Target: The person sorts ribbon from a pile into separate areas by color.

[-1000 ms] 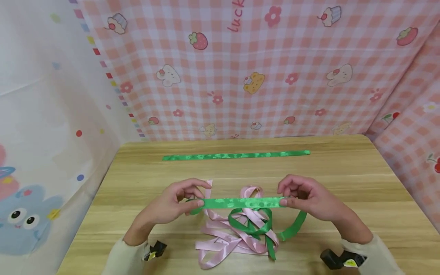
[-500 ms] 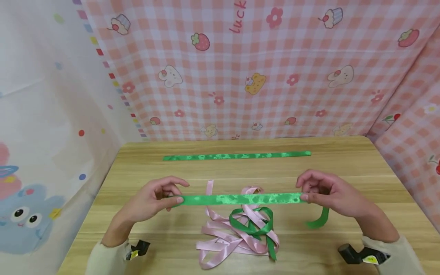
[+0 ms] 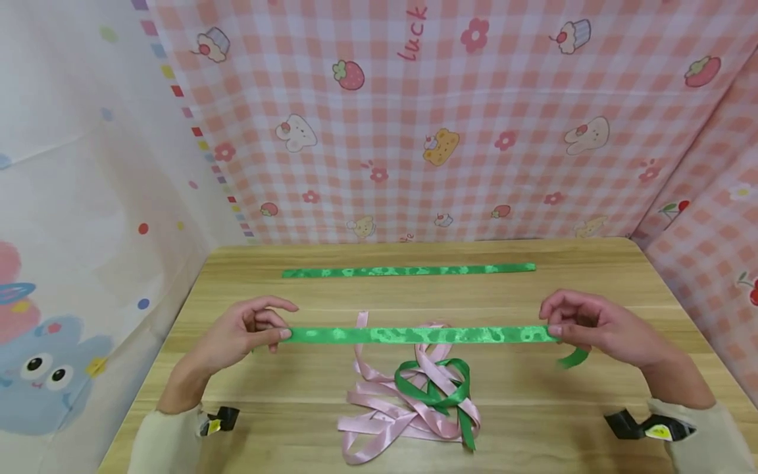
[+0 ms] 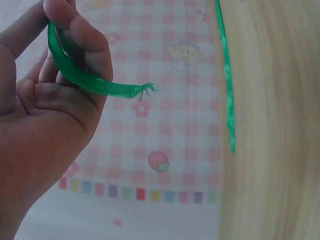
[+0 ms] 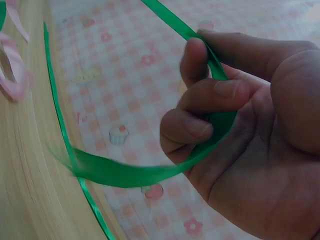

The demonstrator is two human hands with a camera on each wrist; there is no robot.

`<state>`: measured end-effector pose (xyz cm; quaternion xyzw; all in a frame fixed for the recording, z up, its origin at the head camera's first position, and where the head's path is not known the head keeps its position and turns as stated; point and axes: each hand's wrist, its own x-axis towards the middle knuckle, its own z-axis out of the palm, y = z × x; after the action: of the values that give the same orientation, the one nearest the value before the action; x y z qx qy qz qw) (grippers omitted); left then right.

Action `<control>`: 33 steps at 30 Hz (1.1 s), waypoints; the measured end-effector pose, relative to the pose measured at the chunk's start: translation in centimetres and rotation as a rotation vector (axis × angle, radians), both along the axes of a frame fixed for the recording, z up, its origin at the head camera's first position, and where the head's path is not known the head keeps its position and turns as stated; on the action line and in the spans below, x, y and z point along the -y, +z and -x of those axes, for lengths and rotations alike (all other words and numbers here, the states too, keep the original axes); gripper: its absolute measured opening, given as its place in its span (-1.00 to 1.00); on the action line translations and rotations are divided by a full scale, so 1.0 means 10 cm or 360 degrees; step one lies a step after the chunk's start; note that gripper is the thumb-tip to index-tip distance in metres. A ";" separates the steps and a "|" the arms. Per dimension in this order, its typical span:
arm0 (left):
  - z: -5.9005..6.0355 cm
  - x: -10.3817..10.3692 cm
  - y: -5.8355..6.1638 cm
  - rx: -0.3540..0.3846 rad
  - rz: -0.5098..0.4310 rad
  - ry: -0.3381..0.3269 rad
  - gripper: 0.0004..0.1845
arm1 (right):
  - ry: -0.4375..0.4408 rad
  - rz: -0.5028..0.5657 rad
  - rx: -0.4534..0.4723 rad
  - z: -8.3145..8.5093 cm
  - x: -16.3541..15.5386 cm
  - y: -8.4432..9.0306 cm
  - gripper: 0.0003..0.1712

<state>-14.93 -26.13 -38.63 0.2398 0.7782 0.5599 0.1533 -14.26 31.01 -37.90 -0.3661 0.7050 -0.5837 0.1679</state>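
— Two hands, one ribbon?
— Yes. At the left, the left hand [image 3: 237, 334] pinches one end of the green ribbon [image 3: 414, 334], a frayed tip poking past its fingers.
— And across the middle?
— It runs taut and level above the worktop [image 3: 592, 395], over a tangle of pink and green ribbons [image 3: 414, 401]; another green strip [image 3: 408, 270] lies flat farther back.
— The right side?
— The right hand [image 3: 592, 326] grips the other end, the loose tail curling below it.
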 end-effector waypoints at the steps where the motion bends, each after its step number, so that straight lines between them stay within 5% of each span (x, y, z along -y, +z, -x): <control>1: 0.01 0.03 -0.02 0.0003 0.0003 0.0001 -0.62 | -0.0006 -0.0023 0.0012 0.01 -0.03 -0.01 -0.67; 5: 0.08 0.15 -0.09 0.0037 0.0028 0.0013 -0.62 | -0.0044 -0.0098 0.0039 0.07 -0.16 -0.04 -0.70; 16: 0.24 0.38 -0.27 0.0235 0.0157 0.0278 -0.64 | -0.0277 -0.0108 0.0207 0.24 -0.59 -0.31 -0.66; 24: 0.37 0.45 -0.43 0.0258 0.0097 0.0491 -0.65 | -0.0310 0.0073 0.0338 0.31 -0.75 -0.51 -0.65; 33: 0.51 0.46 -0.57 0.0392 0.0051 0.0632 -0.41 | -0.0883 -0.0129 0.0364 0.44 -0.68 -0.68 -0.95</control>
<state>-20.04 -30.77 -44.35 0.0094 0.7942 0.5917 0.1377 -18.67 37.78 -44.74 -0.0845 0.7774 -0.6161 0.0948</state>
